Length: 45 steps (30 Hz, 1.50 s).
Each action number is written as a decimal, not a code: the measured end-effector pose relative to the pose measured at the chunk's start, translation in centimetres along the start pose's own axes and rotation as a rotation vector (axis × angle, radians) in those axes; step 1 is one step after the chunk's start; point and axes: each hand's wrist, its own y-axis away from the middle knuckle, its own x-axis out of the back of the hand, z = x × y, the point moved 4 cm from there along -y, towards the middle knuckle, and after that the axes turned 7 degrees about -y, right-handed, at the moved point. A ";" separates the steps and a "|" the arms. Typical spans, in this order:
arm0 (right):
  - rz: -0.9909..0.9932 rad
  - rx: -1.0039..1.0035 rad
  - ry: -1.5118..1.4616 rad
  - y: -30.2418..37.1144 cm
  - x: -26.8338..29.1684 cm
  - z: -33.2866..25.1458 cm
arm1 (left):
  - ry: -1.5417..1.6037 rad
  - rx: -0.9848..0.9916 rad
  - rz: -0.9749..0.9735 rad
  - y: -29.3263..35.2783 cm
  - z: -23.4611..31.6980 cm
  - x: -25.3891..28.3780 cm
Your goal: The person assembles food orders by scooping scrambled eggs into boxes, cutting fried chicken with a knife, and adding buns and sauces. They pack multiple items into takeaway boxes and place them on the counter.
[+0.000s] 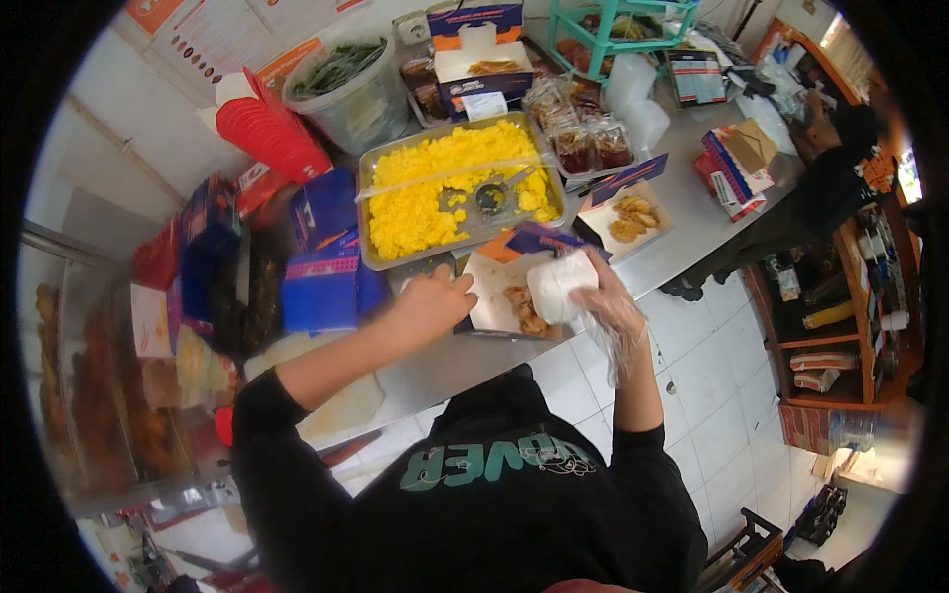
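Observation:
An open cardboard food box (486, 314) with pieces of fried chicken (524, 306) inside sits at the front edge of the metal counter. The curled fingers of my bare left hand (435, 304) close on the box's left edge. My right hand (611, 302), in a clear plastic glove, grips a white, rounded, wrapped bundle (560, 285) over the box's right side. What the bundle holds is hidden by its wrapping. Just behind the box lies a wide metal tray (368, 229) of yellow rice, with a dark round-bowled scoop (491, 198) resting in it.
A second open box (591, 223) with fried pieces stands to the right. Blue folded boxes (318, 292) and red cartons (267, 124) crowd the left. Behind are a bucket (371, 124) of green leaves, sauce packets (593, 146) and a teal rack (618, 44). Another person (825, 183) stands at far right.

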 end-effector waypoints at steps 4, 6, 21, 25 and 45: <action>-0.258 0.073 0.082 -3.3 -3.4 -1.0 | 0.157 -0.029 -0.010 1.1 0.3 -1.9; -0.411 0.073 0.288 -4.9 -5.4 -0.9 | 0.217 0.015 0.126 2.5 0.5 -3.4; -0.138 0.078 0.204 2.5 -8.5 2.8 | 1.394 0.758 0.637 4.4 3.6 -6.6; 0.054 0.121 -0.035 2.4 -5.6 2.2 | 1.336 0.575 0.811 -3.5 7.6 -1.9; -0.065 0.277 0.571 -12.5 16.6 -2.2 | 0.715 -0.013 0.215 -21.5 8.6 -7.0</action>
